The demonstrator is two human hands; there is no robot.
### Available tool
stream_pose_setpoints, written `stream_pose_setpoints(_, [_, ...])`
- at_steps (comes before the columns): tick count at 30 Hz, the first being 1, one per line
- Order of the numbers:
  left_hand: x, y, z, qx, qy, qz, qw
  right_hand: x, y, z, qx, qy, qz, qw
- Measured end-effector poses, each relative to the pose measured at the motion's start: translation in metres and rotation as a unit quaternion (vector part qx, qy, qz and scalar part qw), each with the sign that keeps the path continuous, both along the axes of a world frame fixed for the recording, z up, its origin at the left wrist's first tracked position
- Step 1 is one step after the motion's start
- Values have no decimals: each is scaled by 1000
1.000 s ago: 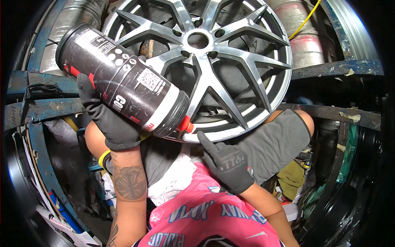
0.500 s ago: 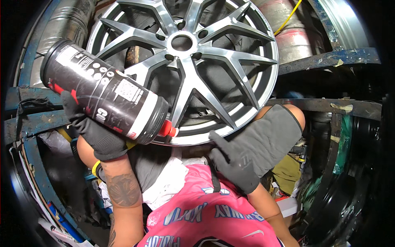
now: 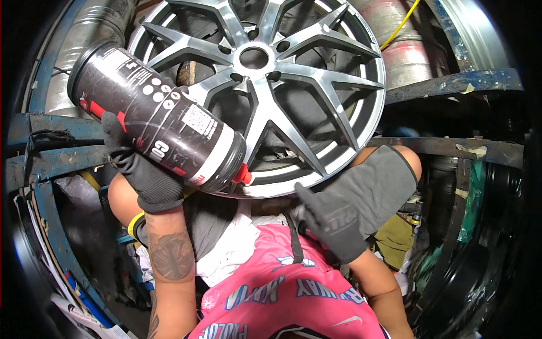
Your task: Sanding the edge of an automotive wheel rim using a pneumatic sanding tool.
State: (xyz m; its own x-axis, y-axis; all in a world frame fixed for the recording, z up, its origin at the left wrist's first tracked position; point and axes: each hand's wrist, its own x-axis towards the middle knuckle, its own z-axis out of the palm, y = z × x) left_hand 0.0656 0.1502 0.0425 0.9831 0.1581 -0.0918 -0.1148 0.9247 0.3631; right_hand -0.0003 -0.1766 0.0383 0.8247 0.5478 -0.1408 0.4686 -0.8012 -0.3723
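My left hand (image 3: 144, 175), in a black knit glove, is closed around a large black bottle (image 3: 161, 116) with red and white markings. It tilts so that its red nozzle (image 3: 244, 175) points down and right, over the near rim of a wheel. The silver and dark alloy wheel (image 3: 261, 96) lies face up before me, with split spokes and an open centre hole. Near the wheel's lower rim is my right hand (image 3: 333, 223), also in a dark glove. Its index finger is stretched out and apart from the others, which are partly hidden.
Blue worn metal rack bars (image 3: 451, 85) run on both sides. Silver cylinders (image 3: 93, 34) stand at the back left, and a yellow cord (image 3: 402, 25) hangs at the back right. A grey cloth (image 3: 389, 189) covers my right knee. Black shiny wheels (image 3: 468, 282) stand at lower right.
The bottle and my left hand have shifted slightly to the right, and the bottle tips a little more steeply. My right hand has moved slightly right.
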Motion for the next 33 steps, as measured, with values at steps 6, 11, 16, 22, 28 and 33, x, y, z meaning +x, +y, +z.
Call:
stream_pose_setpoints(6, [1, -3, -7, -7, 26, 18, 999, -7, 8, -5, 52, -27, -34, 998])
stream_pose_setpoints(11, [1, -7, -1, -9, 37, 19, 999, 1, -7, -14, 105, -11, -44, 993])
stream_pose_setpoints(16, [4, -8, -1, -63, 40, 9, 997, -12, 21, -10, 10, 16, -96, 995])
stream_pose_setpoints(22, [6, -8, -2, -13, 30, 8, 999, -4, 35, -3, 28, 77, 3, 997])
stream_pose_setpoints(28, [6, -9, 0, -58, 7, -23, 998, -11, 33, -4, 35, 72, -25, 996])
stream_pose_setpoints(33, [8, -8, -4, 36, 25, 36, 998, -1, 61, -10, 277, 316, -24, 907])
